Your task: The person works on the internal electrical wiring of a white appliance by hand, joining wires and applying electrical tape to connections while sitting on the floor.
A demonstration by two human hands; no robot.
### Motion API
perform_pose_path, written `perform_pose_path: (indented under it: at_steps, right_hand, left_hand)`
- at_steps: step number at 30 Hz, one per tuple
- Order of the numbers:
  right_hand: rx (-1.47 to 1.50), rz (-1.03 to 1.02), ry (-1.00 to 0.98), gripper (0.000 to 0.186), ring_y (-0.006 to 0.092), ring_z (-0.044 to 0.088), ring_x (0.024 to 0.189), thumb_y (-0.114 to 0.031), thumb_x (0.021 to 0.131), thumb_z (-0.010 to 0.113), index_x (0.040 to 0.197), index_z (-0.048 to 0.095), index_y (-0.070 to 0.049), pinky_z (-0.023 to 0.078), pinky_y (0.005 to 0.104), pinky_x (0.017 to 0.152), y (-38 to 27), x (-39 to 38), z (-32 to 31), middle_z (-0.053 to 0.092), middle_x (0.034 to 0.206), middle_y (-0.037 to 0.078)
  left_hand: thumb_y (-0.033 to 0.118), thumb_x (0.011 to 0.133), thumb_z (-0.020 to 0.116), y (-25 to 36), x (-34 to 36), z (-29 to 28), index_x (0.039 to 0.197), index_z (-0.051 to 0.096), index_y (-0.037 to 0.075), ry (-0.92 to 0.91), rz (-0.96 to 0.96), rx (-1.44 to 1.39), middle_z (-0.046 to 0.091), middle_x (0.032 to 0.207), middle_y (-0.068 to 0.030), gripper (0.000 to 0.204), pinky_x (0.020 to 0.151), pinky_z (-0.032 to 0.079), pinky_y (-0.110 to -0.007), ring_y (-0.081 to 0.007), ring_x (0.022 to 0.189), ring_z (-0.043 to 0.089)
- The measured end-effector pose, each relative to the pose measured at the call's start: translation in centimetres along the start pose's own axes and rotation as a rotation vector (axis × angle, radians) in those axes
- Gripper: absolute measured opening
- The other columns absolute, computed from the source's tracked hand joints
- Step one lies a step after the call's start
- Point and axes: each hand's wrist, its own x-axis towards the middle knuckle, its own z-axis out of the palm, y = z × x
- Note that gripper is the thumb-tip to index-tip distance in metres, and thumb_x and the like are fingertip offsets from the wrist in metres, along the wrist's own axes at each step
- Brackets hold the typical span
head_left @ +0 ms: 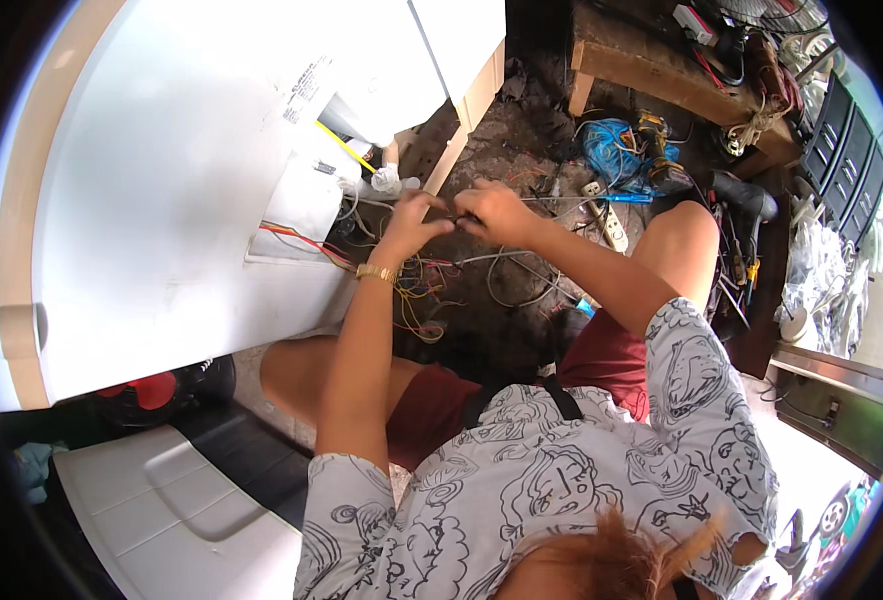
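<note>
My left hand [413, 228], with a gold watch [375, 272] at its wrist, is beside the opening of a large white appliance [171, 200]. Its thumb and fingers are drawn toward each other. My right hand [496, 213] faces it, fingers curled in a pinch. A small dark thing seems to sit between the two sets of fingertips, too small to name. Below the hands hang loose thin wires [416, 290] in yellow, red and white. Red and yellow wires [296, 238] come out of the appliance, and a white cable [481, 256] runs close under my right hand.
A blue-handled screwdriver [626, 198] lies beyond my right forearm, near a white power strip [612, 228]. Behind are a yellow cordless drill [653, 140] and a tangle of blue cord [611, 150]. A wooden bench [651, 62] stands far right. Hand tools [736, 265] lie beyond my right knee.
</note>
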Motion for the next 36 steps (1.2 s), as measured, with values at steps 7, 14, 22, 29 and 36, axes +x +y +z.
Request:
perform_pose_path:
  at_steps: [7, 14, 22, 29, 36]
  right_hand:
    - [0.221, 0.860, 0.074, 0.032, 0.0347, 0.067, 0.091, -0.032, 0.079, 0.069, 0.099, 0.061, -0.008, 0.051, 0.0477, 0.079, 5.3, -2.3, 8.0, 0.070, 0.092, 0.013]
    - [-0.113, 0.245, 0.316, 0.022, 0.0288, 0.058, 0.093, -0.018, 0.074, 0.066, 0.096, 0.066, -0.013, 0.046, 0.0414, 0.075, -5.0, 5.5, 8.9, 0.061, 0.100, 0.007]
    - [-0.522, -0.256, 0.097, 0.011, 0.0226, 0.053, 0.100, -0.020, 0.073, 0.064, 0.069, 0.074, -0.018, 0.041, 0.0378, 0.079, -7.1, 11.6, 12.8, 0.059, 0.106, 0.001]
    - [-0.535, -0.124, -0.029, 0.010, 0.0230, 0.056, 0.095, -0.020, 0.074, 0.064, 0.072, 0.073, -0.015, 0.043, 0.0411, 0.073, -5.5, 11.1, 13.7, 0.065, 0.088, 0.000]
    - [-0.246, 0.113, -0.196, 0.018, 0.0299, 0.061, 0.094, -0.025, 0.077, 0.069, 0.082, 0.071, -0.008, 0.049, 0.0474, 0.078, -6.2, 8.4, 4.7, 0.068, 0.087, 0.008]
  left_hand:
    - [0.015, 0.082, 0.069, -3.7, -7.5, 4.2, 0.134, 0.040, -0.007, 0.720, -0.488, 0.031, 0.044, 0.131, -0.0307, 0.064, 0.107, 0.033, -0.045, -0.0430, 0.124, 0.042]
    - [0.010, 0.081, 0.066, -3.2, -12.8, 9.6, 0.141, 0.029, -0.009, 0.573, -0.399, 0.177, 0.041, 0.132, -0.0320, 0.074, 0.110, 0.029, -0.048, -0.0453, 0.127, 0.038]
    - [0.006, 0.080, 0.064, -1.8, -11.1, 8.6, 0.107, 0.050, -0.005, 0.532, -0.316, -0.087, 0.054, 0.108, -0.0218, 0.033, 0.094, 0.039, -0.044, -0.0357, 0.107, 0.051]
    - [0.003, 0.079, 0.064, -1.4, -11.5, 7.0, 0.101, 0.050, -0.003, 0.702, -0.442, -0.234, 0.054, 0.098, -0.0183, 0.026, 0.077, 0.047, -0.040, -0.0303, 0.084, 0.059]
    - [-0.007, 0.082, 0.053, -0.9, -12.3, 5.9, 0.105, 0.051, -0.003, 0.954, -0.342, -0.318, 0.056, 0.098, -0.0132, 0.023, 0.081, 0.050, -0.037, -0.0236, 0.086, 0.061]
